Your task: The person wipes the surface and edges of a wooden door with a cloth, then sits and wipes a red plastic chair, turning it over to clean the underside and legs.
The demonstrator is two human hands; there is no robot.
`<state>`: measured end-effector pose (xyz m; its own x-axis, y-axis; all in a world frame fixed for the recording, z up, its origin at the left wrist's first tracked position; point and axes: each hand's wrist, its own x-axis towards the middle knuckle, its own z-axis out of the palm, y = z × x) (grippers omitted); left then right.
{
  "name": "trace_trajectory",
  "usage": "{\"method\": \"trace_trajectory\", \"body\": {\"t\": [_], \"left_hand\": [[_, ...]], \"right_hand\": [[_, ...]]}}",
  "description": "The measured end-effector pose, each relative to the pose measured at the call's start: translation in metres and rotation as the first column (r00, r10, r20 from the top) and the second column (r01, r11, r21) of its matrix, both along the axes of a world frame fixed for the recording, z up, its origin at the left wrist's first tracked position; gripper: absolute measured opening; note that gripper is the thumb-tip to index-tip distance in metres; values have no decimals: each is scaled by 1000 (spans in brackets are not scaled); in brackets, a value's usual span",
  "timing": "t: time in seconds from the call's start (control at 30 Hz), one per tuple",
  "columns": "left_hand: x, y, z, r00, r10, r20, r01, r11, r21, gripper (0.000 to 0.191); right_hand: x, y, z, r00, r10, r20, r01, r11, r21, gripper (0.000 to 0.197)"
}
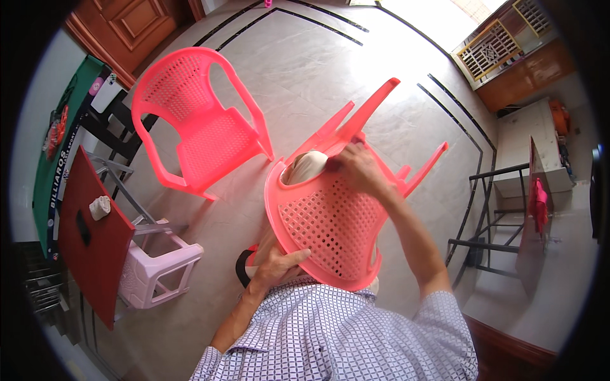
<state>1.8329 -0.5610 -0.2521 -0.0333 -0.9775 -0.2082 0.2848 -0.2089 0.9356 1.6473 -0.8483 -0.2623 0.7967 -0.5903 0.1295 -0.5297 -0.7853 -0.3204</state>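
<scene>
A pink plastic armchair [314, 224] lies tipped across my lap, its perforated backrest towards me and its legs pointing away. My left hand [281, 264] grips the backrest's rim at the lower left, with the thumb on top. Near the far end of the backrest, my right hand [362, 166] presses a bunched dark red cloth [335, 164] against the plastic. My fingers hide part of the cloth. A light-coloured trouser knee [310, 164] shows through the armrest opening.
Another pink armchair [214, 143] stands upright at the far left. A red-topped folding table [95, 252] holds a white cloth roll [100, 208], beside a pale pink stool [143, 276]. Behind it leans a green billiards table [45, 190]. A black-framed table [495, 214] stands right.
</scene>
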Motion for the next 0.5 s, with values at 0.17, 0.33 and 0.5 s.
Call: {"method": "trace_trajectory", "body": {"t": [0.17, 0.33, 0.5], "left_hand": [[1, -3, 7, 981, -43, 191, 76, 983, -169, 64], [-3, -4, 24, 989, 27, -145, -16, 997, 76, 64], [-5, -2, 15, 940, 125, -317, -67, 980, 190, 66]], "right_hand": [[-46, -67, -22, 939, -342, -23, 334, 898, 287, 28], [-62, -24, -27, 899, -434, 54, 410, 880, 242, 27], [-19, 89, 31, 961, -226, 157, 198, 964, 177, 21]]}}
